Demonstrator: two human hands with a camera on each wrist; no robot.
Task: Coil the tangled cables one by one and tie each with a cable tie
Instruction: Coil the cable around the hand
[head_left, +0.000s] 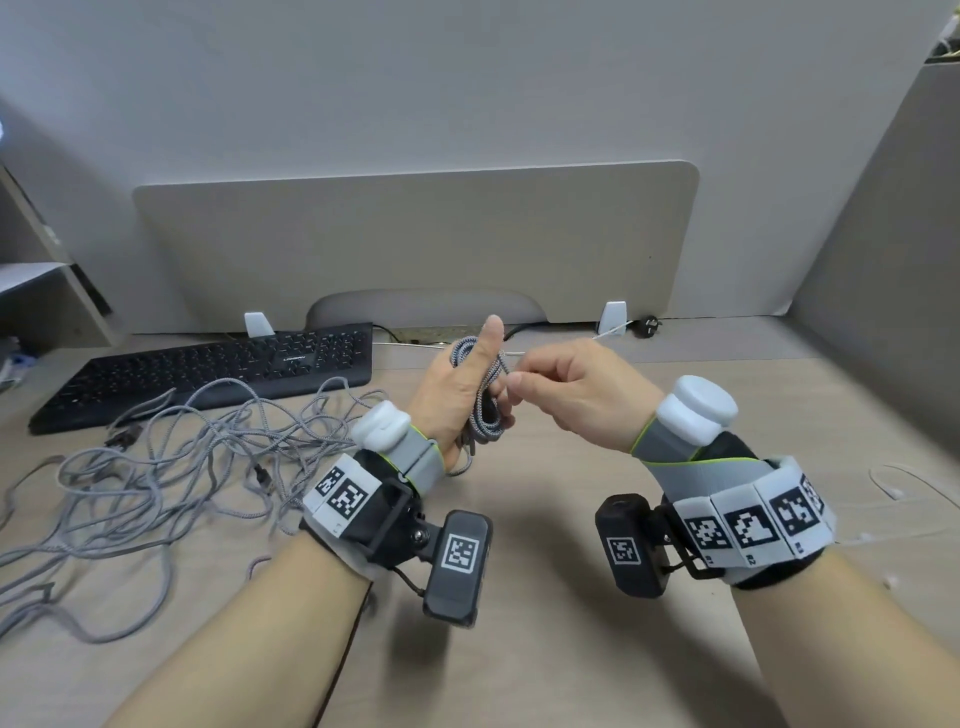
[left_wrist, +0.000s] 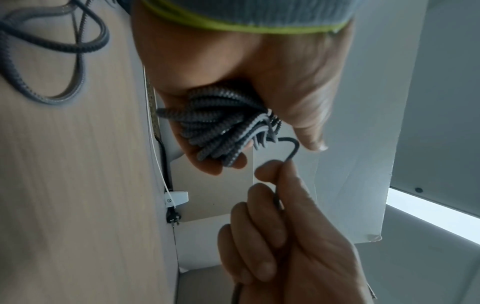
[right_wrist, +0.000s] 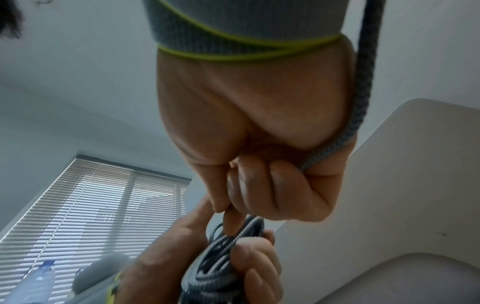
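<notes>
Left hand (head_left: 457, 395) at frame centre, thumb up, fingers clenched round coiled grey braided cable (head_left: 485, 400), held above bench (head_left: 545, 571). Right hand (head_left: 571, 395) just right of it, pinching thin dark strand (left_wrist: 291, 150) coming off coil. Tangled cables (head_left: 171, 467) heaped on bench, lower left. Black keyboard (head_left: 218, 371) behind heap.

wall: plain white wall (head_left: 363, 78) behind the desk.
desk: light wood desk (head_left: 545, 519).
screen: a beige divider panel (head_left: 415, 239) stands at the back of the desk, held by two white clips (head_left: 258, 323).
side panel: a grey board (head_left: 883, 234) stands on the right.
keyboard: a black keyboard (head_left: 208, 371) lies on the desk at the left.
window: a window with closed blinds (right_wrist: 85, 197), daylight coming through.
</notes>
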